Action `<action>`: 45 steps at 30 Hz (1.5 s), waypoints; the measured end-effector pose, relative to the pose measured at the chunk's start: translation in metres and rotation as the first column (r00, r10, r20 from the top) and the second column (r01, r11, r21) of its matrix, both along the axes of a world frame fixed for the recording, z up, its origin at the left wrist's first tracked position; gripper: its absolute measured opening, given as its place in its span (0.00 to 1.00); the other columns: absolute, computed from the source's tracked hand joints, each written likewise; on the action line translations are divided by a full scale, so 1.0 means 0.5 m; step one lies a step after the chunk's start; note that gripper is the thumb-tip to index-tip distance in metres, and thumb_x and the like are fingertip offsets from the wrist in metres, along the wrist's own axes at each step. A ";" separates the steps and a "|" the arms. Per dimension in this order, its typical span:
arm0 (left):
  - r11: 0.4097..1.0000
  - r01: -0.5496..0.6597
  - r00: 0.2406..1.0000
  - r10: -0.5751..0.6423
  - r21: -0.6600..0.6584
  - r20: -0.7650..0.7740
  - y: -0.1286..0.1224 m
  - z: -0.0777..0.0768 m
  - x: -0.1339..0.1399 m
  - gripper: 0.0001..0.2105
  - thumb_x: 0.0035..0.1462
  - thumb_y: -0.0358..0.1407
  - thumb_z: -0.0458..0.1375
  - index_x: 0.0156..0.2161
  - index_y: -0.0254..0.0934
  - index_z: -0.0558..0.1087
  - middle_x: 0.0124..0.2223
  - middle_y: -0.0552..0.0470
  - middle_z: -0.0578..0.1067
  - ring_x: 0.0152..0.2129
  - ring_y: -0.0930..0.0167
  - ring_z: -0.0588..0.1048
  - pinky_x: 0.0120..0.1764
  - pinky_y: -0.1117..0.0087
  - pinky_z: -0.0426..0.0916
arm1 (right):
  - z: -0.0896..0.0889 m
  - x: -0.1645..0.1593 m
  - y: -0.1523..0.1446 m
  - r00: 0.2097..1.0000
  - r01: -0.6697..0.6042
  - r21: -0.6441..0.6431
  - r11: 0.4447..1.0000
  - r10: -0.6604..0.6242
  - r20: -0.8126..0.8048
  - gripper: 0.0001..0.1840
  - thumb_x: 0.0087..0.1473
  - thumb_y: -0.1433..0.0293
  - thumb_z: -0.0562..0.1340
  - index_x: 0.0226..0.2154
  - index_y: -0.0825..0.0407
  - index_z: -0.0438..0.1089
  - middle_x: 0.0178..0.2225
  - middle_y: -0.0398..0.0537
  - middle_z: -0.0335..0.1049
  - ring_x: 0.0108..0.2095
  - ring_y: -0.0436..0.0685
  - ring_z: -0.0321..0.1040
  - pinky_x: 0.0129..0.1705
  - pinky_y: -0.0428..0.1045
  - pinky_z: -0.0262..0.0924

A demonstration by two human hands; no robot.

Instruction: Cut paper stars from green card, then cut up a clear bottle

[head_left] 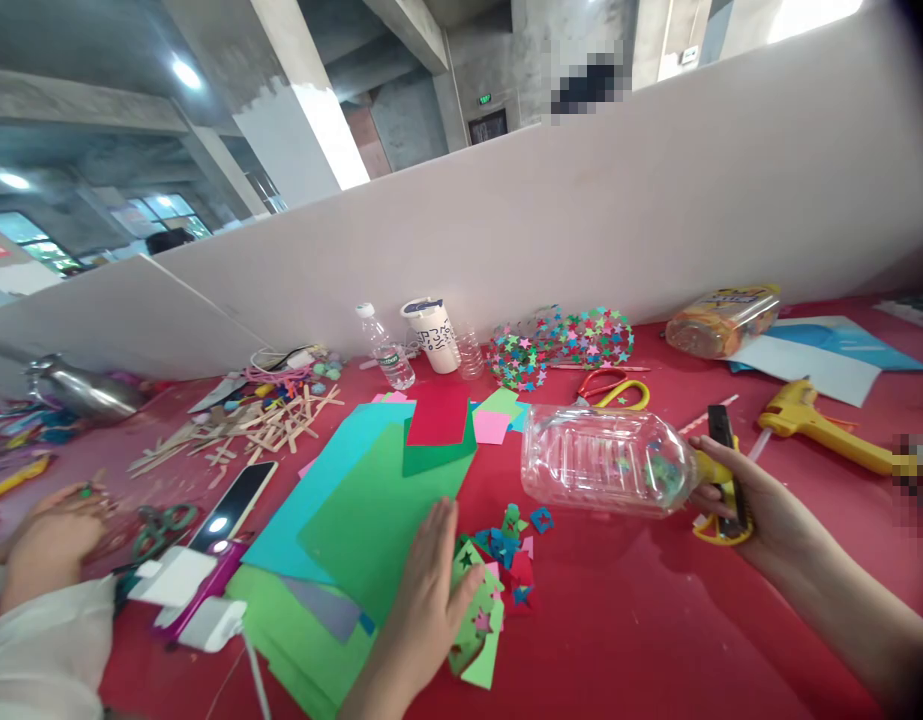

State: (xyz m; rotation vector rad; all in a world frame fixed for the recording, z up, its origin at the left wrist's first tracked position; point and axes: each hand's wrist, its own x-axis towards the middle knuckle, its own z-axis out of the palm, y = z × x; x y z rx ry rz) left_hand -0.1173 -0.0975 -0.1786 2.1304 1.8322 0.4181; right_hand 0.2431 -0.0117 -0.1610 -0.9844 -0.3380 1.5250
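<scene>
My right hand (757,490) is closed around the yellow neck end of a large clear plastic bottle (607,460), which lies on its side with a few coloured stars showing inside. At that same hand is a black-and-yellow object (727,490), partly hidden by my fingers, whose kind I cannot make out. My left hand (431,590) is stretched out with its edge down, thumb apart, between a green paper sheet (378,510) and a pile of paper scraps (506,550) with star-shaped holes. The thumb reaches over a light-green punched strip (480,600).
Behind the bottle lie scissors (626,395) and star-covered clear plastic (596,335). A yellow glue gun (795,405) rests at right. A water bottle (390,350) and white cup (435,335) stand by the partition (468,240). Another person's hand (56,535) is at left near wooden sticks (281,425).
</scene>
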 end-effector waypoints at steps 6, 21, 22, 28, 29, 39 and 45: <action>0.978 0.134 0.978 -0.105 -0.159 0.178 -0.020 0.046 0.054 0.27 0.64 0.47 0.43 0.66 0.50 0.45 0.70 0.54 0.44 0.65 0.66 0.44 0.63 0.59 0.50 | 0.002 0.001 -0.001 1.000 0.025 0.007 1.000 -0.025 0.008 0.12 0.37 0.68 0.73 0.26 0.55 0.72 0.15 0.40 0.62 0.11 0.42 0.54 0.06 0.34 0.50; 0.996 0.023 0.953 0.005 -0.088 0.303 0.048 0.049 -0.001 0.25 0.64 0.49 0.41 0.62 0.42 0.57 0.68 0.50 0.53 0.64 0.67 0.49 0.63 0.60 0.48 | -0.001 0.005 -0.006 1.000 -0.027 0.040 0.999 0.027 0.010 0.10 0.44 0.68 0.70 0.30 0.54 0.71 0.15 0.39 0.61 0.11 0.43 0.53 0.08 0.35 0.48; 0.992 0.096 0.961 -0.070 -0.086 0.268 0.053 0.043 0.018 0.25 0.64 0.48 0.42 0.63 0.44 0.56 0.68 0.50 0.51 0.65 0.67 0.48 0.63 0.59 0.48 | -0.001 0.004 -0.007 1.000 -0.024 0.041 0.999 0.024 0.014 0.10 0.44 0.68 0.70 0.29 0.54 0.71 0.15 0.39 0.61 0.11 0.43 0.53 0.08 0.35 0.48; 0.884 0.456 0.871 -0.419 -0.105 0.259 0.095 0.046 0.097 0.24 0.64 0.47 0.44 0.62 0.44 0.59 0.64 0.52 0.61 0.63 0.67 0.54 0.62 0.59 0.50 | 0.015 -0.007 -0.012 0.999 -0.035 0.065 0.997 0.032 0.038 0.09 0.46 0.68 0.69 0.26 0.54 0.69 0.13 0.39 0.61 0.11 0.43 0.51 0.08 0.36 0.48; 0.847 0.519 0.831 -0.468 -0.118 0.300 0.097 0.052 0.102 0.22 0.64 0.46 0.44 0.61 0.46 0.62 0.63 0.53 0.64 0.62 0.67 0.56 0.62 0.59 0.50 | 0.019 -0.009 -0.013 0.998 -0.042 0.073 0.996 0.039 0.040 0.09 0.46 0.67 0.69 0.26 0.54 0.69 0.13 0.39 0.61 0.11 0.43 0.51 0.08 0.36 0.48; 0.698 0.668 0.660 -0.395 -0.259 0.639 -0.001 0.099 0.064 0.18 0.63 0.46 0.48 0.42 0.45 0.79 0.44 0.51 0.80 0.51 0.65 0.72 0.58 0.61 0.55 | 0.038 -0.026 -0.033 0.993 -0.091 0.112 0.990 0.082 0.082 0.12 0.45 0.67 0.70 0.24 0.53 0.65 0.15 0.38 0.62 0.12 0.43 0.52 0.09 0.37 0.45; 0.507 0.671 0.689 -0.156 -0.541 0.708 -0.101 0.182 -0.032 0.18 0.63 0.47 0.46 0.38 0.52 0.80 0.40 0.60 0.81 0.38 0.64 0.79 0.60 0.56 0.50 | 0.042 -0.037 -0.041 0.989 -0.126 0.153 0.980 0.111 0.100 0.13 0.44 0.67 0.70 0.22 0.53 0.65 0.15 0.38 0.62 0.12 0.43 0.52 0.10 0.39 0.44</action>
